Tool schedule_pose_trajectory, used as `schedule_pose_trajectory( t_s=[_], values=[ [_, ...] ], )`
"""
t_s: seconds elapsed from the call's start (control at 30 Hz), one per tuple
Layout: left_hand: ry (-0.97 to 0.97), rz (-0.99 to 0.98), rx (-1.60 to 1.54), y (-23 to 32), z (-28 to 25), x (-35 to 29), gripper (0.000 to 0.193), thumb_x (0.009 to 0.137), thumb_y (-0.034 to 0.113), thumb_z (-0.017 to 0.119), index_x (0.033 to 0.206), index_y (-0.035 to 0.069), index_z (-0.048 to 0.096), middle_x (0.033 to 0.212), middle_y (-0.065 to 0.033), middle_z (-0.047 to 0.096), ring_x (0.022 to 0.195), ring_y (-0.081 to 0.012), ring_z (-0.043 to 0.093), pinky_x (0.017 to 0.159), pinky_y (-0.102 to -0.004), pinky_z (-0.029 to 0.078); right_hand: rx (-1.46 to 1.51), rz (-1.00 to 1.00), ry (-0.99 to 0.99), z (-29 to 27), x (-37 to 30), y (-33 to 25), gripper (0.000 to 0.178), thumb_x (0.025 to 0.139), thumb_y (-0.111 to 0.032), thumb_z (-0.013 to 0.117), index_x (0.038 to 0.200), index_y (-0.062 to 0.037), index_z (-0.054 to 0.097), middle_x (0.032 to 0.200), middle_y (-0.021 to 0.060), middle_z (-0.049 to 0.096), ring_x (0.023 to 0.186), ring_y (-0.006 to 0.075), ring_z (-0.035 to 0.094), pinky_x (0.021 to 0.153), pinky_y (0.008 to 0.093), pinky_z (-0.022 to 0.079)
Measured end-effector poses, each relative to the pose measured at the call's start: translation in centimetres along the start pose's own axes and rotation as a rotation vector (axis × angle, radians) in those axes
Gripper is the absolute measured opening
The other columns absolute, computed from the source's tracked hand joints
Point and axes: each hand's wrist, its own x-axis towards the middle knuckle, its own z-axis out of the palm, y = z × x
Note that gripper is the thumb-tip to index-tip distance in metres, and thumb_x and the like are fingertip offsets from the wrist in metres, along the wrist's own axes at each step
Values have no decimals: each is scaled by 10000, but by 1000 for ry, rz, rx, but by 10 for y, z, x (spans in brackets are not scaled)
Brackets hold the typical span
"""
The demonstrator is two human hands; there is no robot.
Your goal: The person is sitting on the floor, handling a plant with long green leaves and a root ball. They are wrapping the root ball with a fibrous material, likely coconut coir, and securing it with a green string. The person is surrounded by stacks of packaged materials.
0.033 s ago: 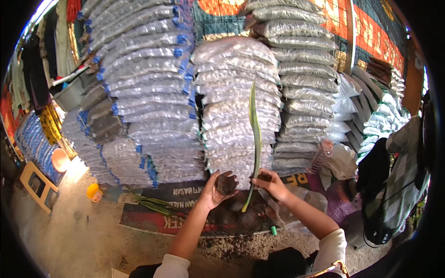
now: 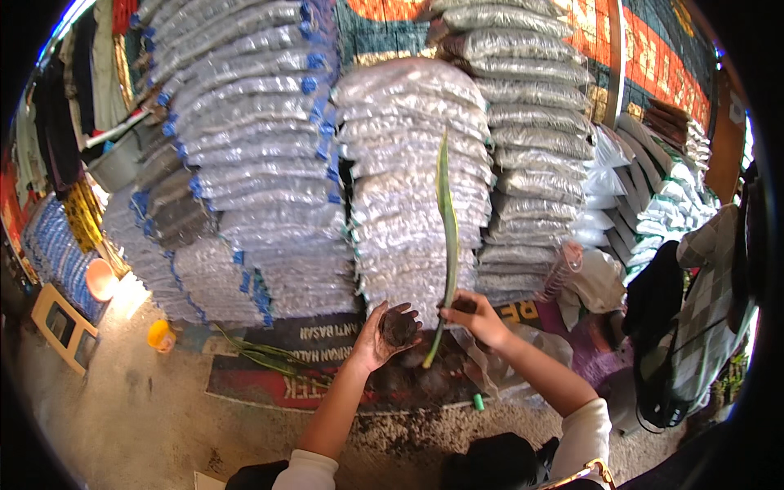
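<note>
Snake plant leaf (image 2: 447,216) upright, pinched in the fingers of the right hand (image 2: 483,322), in front of stacked bags (image 2: 408,175). Clump of dark soil (image 2: 398,328) held in the left hand (image 2: 374,345), with fingers curled around it.

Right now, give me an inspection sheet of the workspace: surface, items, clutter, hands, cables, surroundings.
Surface: printed sheet on the ground; dark crumbs scattered along its near edge.
Job's things: long green leaf, near upright; dark soil-like clump.
Clutter: loose leaves and yellow container at left; small green cap near.
Left hand: cupped around the clump.
Right hand: pinching the leaf toward its lower end.
Cables: nothing seen.
Surroundings: stacked bags ahead, hanging clothes at left.
</note>
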Motion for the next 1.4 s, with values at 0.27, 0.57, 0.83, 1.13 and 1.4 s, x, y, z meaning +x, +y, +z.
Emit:
schedule_pose_trajectory(
  t_s=[0.27, 0.57, 0.83, 1.13, 1.4],
  values=[
    [-57, 130, 65, -54, -18, -19, 436, 880, 220, 506, 1251, 20, 396, 1175, -150, 519, 1011, -305, 562, 819, -472, 510, -272, 98, -204, 18, 69, 29, 258, 756, -125, 683, 940, 26, 582, 771, 28, 601, 723, 102, 535, 673, 262, 430],
    [127, 176, 236, -72, -44, -25, 442, 835, 90, 582, 1233, -3, 412, 1123, -135, 540, 1008, -238, 566, 807, -403, 536, -91, 213, -185, 42, 66, 94, 317, 804, -121, 642, 1052, 52, 546, 900, 65, 621, 825, 111, 561, 768, 271, 449],
    [223, 272, 438, -93, -59, -10, 409, 847, 143, 587, 1217, 17, 466, 1126, -98, 548, 1055, -182, 518, 868, -360, 440, -38, 84, 81, 30, 21, 111, 298, 868, -110, 541, 1136, 10, 494, 1046, 120, 551, 794, 158, 610, 574, 262, 553],
    [109, 306, 212, -116, -50, 9, 437, 847, 94, 557, 1261, 72, 419, 1267, -96, 465, 1142, -216, 470, 812, -337, 524, -348, -125, 142, 21, -48, 119, 392, 767, -62, 663, 1124, 19, 521, 1009, 98, 571, 935, 154, 542, 825, 284, 424],
    [31, 299, 256, -142, -15, 34, 432, 818, 37, 528, 1235, 18, 419, 1300, -131, 429, 1228, -222, 377, 1002, -342, 338, -345, -110, 308, -5, -63, 133, 461, 693, -38, 711, 1121, 19, 548, 1041, 128, 591, 971, 196, 569, 846, 303, 438]
  ],
)
